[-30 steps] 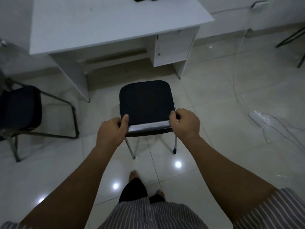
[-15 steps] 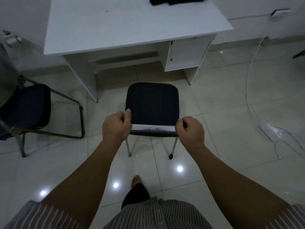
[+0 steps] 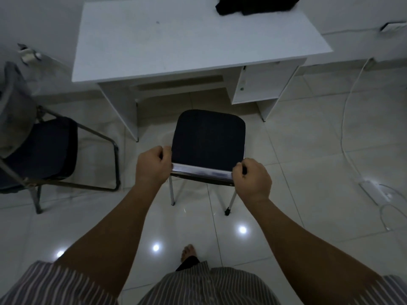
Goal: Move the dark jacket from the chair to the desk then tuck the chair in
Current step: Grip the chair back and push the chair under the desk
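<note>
From the head view, the left hand (image 3: 152, 169) and right hand (image 3: 252, 180) are each wrapping a closed grip around the chrome back rail of the black-seated chair (image 3: 209, 137), which is standing just near of the white counter (image 3: 176, 38). The dark jacket (image 3: 255, 4) is lying on the counter's far right corner.

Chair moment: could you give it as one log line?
dark jacket: on white desk | left hand, right hand: gripping black-seated metal chair | chair: untucked
</note>
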